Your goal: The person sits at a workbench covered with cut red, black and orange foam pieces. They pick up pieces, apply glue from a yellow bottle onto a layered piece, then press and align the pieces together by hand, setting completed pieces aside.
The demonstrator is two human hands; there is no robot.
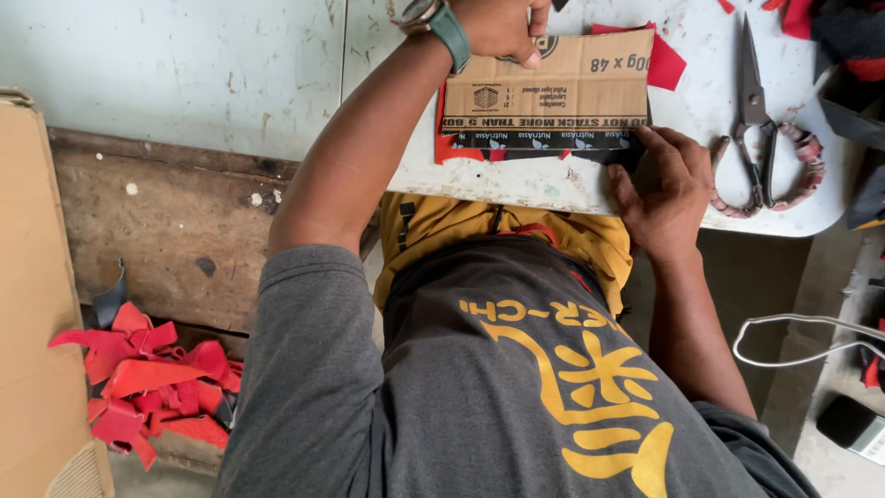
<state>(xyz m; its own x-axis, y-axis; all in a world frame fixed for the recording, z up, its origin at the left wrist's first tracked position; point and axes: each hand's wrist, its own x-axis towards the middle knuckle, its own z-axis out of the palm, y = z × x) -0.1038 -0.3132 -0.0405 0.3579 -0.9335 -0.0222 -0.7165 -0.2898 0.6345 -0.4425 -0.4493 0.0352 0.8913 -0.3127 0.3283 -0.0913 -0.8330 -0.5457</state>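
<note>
Nearest the camera is the person's own grey shirt with yellow print, and above it a yellow garment (pixel 553 235) bunched against the edge of the white table (pixel 230 65). Low on the left, one heap of red scraps (pixel 152 383) lies on a worn wooden surface (pixel 175 231), beside one large brown cardboard sheet (pixel 32 304) along the frame's edge; on the right a single white cable loop (pixel 793 341) hangs off the table side. Two hands work at the table edge. The right hand (pixel 668 189) rests with its fingers spread flat on the dark lower-right edge of the cardboard piece (pixel 553 88), pressing rather than clasping. The left hand (pixel 502 28), with one teal-strapped watch (pixel 438 23) on the wrist, presses down on the top of that same cardboard piece with curled fingers; whether it pinches the edge cannot be told. The cardboard piece lies flat on the table just in front of the body, covering a red sheet (pixel 664 60) whose corners stick out on both sides. Farther right, one pair of large scissors (pixel 761 129) with wrapped handles lies apart from both hands.
</note>
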